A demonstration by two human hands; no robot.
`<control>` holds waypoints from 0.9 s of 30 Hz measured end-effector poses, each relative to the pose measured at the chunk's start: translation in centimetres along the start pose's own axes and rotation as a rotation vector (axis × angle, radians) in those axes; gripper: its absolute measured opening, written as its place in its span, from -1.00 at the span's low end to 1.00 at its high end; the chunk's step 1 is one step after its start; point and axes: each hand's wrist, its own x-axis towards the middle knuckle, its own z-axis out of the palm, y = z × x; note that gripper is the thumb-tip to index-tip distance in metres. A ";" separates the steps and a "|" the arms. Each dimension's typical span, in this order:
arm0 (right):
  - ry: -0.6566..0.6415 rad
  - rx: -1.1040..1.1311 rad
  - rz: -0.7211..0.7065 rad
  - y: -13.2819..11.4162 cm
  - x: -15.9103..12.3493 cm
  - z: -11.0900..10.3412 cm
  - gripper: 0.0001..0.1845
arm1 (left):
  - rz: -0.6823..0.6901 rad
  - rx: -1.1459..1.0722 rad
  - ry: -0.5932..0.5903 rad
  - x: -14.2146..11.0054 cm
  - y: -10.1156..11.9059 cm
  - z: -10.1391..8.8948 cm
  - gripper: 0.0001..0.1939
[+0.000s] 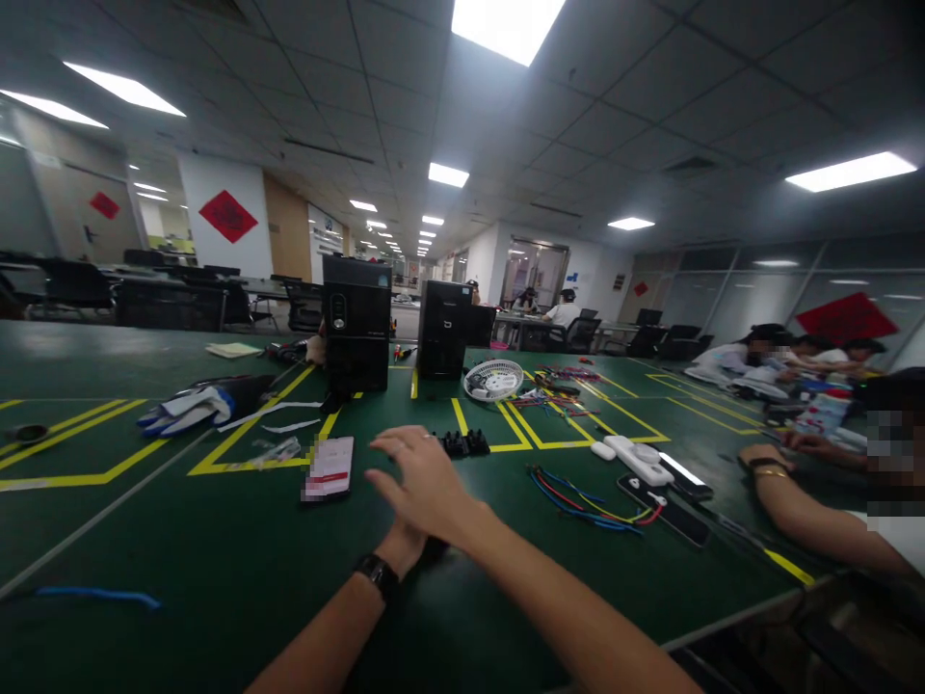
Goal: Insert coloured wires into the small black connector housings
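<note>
My right hand (423,477) crosses over my left near the middle of the green table (252,569). Its fingers are stretched out to the left, a little apart, and it grips nothing that I can see. Most of my left hand (406,545) is hidden beneath it, so its fingers do not show; a black band (377,575) is on that wrist. Left of the hands lies a phone (332,467) with a lit screen. Just beyond the right hand sit small black block-shaped parts (462,442), partly covered by it.
Two black computer towers (356,328) stand at the back, with a white plastic basket (493,380) beside them. Blue and red wires (585,503), a white power strip (637,459) and phones lie to the right. Work gloves (192,405) rest at left. A co-worker's arm (802,501) reaches in.
</note>
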 end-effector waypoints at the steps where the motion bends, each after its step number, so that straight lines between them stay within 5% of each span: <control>1: -0.044 0.005 0.026 1.6 -1.8 -1.3 -0.52 | -0.018 -0.033 0.016 -0.1 0.0 0.2 -0.58; 6: -0.276 0.096 0.057 6.4 -7.7 -4.5 -0.38 | -0.313 -0.110 0.040 -1.4 0.6 1.4 -0.54; 10: -0.231 0.037 0.094 9.4 -8.5 -6.2 -0.45 | -0.357 -0.138 -0.129 -2.3 0.6 2.1 -0.51; 13: -0.138 -0.104 0.287 14.5 -7.9 -7.9 -0.45 | -0.218 0.015 -0.196 -2.8 0.1 2.5 -0.47; 18: -0.295 -0.245 0.528 22.6 -6.7 -8.2 -0.49 | 0.083 0.391 -0.350 -3.3 -0.3 2.7 -0.60; 27: -0.364 -0.186 0.457 25.2 -5.6 -5.1 -0.44 | 0.509 0.947 -0.328 -1.2 1.6 1.0 -0.70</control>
